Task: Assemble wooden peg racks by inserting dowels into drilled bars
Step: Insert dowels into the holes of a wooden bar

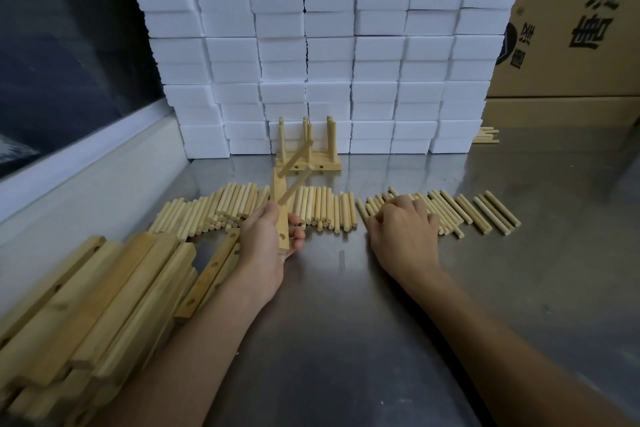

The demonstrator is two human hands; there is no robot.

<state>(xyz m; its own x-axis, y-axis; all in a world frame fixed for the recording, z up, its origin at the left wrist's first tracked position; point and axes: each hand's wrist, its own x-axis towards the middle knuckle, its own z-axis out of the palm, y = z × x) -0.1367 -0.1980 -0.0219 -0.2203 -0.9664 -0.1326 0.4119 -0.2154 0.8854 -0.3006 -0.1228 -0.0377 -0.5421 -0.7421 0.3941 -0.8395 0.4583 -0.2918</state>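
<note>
My left hand (268,239) grips a drilled wooden bar (281,218) held upright above the steel table. Two dowels (296,158) stick out of the bar, slanting up and to the right. An empty hole shows near the bar's lower end. My right hand (403,230) lies with curled fingers on a row of loose dowels (450,210) at the centre right; whether it pinches one I cannot tell. More loose dowels (242,206) lie in a pile behind my left hand. A finished peg rack (308,149) stands at the back against the foam blocks.
A heap of drilled bars (104,295) fills the near left of the steel table (346,305). A wall of white foam blocks (329,45) rises behind. A cardboard box (571,28) stands at the back right, with a few dowels (486,136) beside it.
</note>
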